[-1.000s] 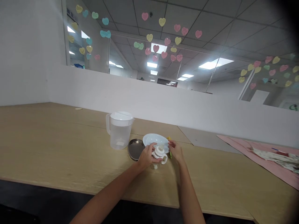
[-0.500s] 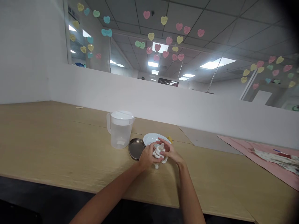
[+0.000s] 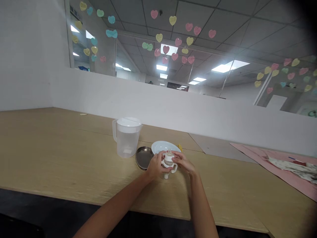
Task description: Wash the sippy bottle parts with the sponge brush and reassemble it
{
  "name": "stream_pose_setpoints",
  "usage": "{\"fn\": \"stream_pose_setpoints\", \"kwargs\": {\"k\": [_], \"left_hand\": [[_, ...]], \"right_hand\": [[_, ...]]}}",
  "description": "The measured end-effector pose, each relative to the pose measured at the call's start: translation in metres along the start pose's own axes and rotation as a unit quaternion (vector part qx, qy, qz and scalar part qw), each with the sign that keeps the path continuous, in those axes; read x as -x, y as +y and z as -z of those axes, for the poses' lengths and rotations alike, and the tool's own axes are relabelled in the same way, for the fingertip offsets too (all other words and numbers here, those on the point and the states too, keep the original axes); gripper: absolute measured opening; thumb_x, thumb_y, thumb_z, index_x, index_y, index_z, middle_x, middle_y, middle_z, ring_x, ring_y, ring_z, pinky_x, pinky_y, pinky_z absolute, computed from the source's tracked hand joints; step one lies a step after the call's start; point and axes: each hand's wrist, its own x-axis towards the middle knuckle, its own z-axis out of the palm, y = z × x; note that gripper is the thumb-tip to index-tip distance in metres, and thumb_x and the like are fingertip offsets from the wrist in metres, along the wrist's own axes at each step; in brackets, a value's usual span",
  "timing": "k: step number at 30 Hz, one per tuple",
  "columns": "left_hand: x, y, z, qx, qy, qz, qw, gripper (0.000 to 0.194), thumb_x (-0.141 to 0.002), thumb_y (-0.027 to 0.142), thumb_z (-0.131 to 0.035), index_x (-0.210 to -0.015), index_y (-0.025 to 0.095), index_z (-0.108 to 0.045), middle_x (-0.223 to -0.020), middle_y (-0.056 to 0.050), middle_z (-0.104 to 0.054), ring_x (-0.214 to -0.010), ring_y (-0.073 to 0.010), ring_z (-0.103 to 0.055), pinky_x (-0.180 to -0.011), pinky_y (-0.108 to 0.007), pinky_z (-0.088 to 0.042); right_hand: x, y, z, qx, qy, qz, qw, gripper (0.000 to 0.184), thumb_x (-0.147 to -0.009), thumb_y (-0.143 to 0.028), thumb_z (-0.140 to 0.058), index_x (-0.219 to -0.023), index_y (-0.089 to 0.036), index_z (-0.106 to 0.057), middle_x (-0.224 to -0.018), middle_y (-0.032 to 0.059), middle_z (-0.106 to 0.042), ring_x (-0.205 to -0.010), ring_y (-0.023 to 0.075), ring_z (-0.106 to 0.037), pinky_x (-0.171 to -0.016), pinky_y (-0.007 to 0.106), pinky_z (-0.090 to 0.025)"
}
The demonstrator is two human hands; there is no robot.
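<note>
A clear baby bottle [image 3: 163, 172] with white side handles stands about upright between my hands, just above or on the table; I cannot tell which. My left hand [image 3: 155, 166] is wrapped round its left side near the neck. Over the bottle's mouth is a white collar [image 3: 169, 158] with a clear teat on top. My right hand [image 3: 184, 162] pinches this collar from the right with its fingertips. A gap with clear material shows between collar and handle ring. Inside the bottle, low down, sits a small white piece.
Left of my hands is a round metal dish [image 3: 144, 158], and behind it a lidded plastic jug [image 3: 128, 138]. A white plate [image 3: 162, 145] lies behind the bottle, with something yellow [image 3: 180, 147] at its edge. Pink cloth [image 3: 250, 154] covers the right end of the table [image 3: 81, 165].
The collar with the teat was tilted toward me and is now upright over the bottle's neck. My right hand's fingers have come down from above to the collar's side.
</note>
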Motion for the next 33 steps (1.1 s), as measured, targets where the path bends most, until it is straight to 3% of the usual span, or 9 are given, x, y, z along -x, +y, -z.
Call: {"fn": "stream_pose_setpoints", "kwargs": {"k": [5, 8, 15, 22, 28, 33], "left_hand": [[0.0, -0.001, -0.001, -0.008, -0.001, 0.002, 1.0, 0.065, -0.056, 0.04, -0.07, -0.112, 0.019, -0.044, -0.085, -0.003, -0.058, -0.081, -0.0188, -0.056, -0.077, -0.033, -0.045], [0.0, 0.001, 0.0, -0.002, -0.006, 0.008, 1.0, 0.066, -0.056, 0.04, -0.07, -0.113, 0.019, -0.044, -0.085, -0.003, -0.058, -0.08, -0.0186, -0.056, -0.076, -0.033, -0.045], [-0.001, 0.003, 0.001, -0.015, -0.007, -0.004, 1.0, 0.065, -0.058, 0.043, -0.068, -0.112, 0.017, -0.043, -0.084, -0.003, -0.058, -0.08, -0.0187, -0.056, -0.075, -0.032, -0.046], [0.0, 0.003, 0.001, -0.015, -0.004, -0.014, 1.0, 0.064, -0.059, 0.043, -0.068, -0.112, 0.017, -0.044, -0.085, -0.004, -0.058, -0.081, -0.0189, -0.057, -0.076, -0.032, -0.047], [0.001, -0.001, -0.001, -0.008, -0.006, -0.014, 1.0, 0.063, -0.06, 0.042, -0.067, -0.113, 0.018, -0.044, -0.087, -0.004, -0.059, -0.083, -0.0184, -0.057, -0.078, -0.032, -0.046], [0.003, -0.005, -0.003, -0.015, -0.015, -0.021, 1.0, 0.059, -0.064, 0.042, -0.065, -0.113, 0.019, -0.043, -0.094, -0.005, -0.059, -0.088, -0.019, -0.056, -0.082, -0.033, -0.045]], "right_hand": [[-0.001, -0.001, 0.002, -0.037, 0.04, 0.044, 0.998, 0.042, -0.062, -0.032, -0.071, -0.102, -0.026, -0.06, -0.107, 0.0045, -0.062, -0.095, 0.021, -0.058, -0.084, 0.034, -0.042], [-0.003, -0.002, 0.002, -0.077, 0.071, 0.074, 0.992, 0.043, -0.061, -0.032, -0.071, -0.102, -0.027, -0.059, -0.111, 0.0039, -0.06, -0.088, 0.02, -0.06, -0.084, 0.036, -0.043], [-0.004, -0.005, -0.001, -0.157, 0.12, 0.147, 0.969, 0.038, -0.06, -0.024, -0.072, -0.095, -0.027, -0.057, -0.104, 0.0002, -0.061, -0.081, 0.0165, -0.061, -0.086, 0.037, -0.044], [-0.007, -0.007, -0.002, -0.251, 0.196, 0.225, 0.921, 0.034, -0.058, -0.019, -0.071, -0.088, -0.027, -0.057, -0.099, -0.0025, -0.062, -0.092, 0.0162, -0.059, -0.096, 0.04, -0.038], [-0.012, -0.002, 0.003, -0.295, 0.245, 0.245, 0.891, 0.031, -0.058, -0.017, -0.071, -0.083, -0.025, -0.055, -0.095, -0.0041, -0.062, -0.093, 0.0139, -0.058, -0.096, 0.038, -0.039], [-0.019, 0.003, 0.002, -0.262, 0.294, 0.232, 0.889, 0.035, -0.054, -0.016, -0.073, -0.082, -0.023, -0.053, -0.088, -0.0041, -0.062, -0.088, 0.0131, -0.06, -0.09, 0.035, -0.045]]}}
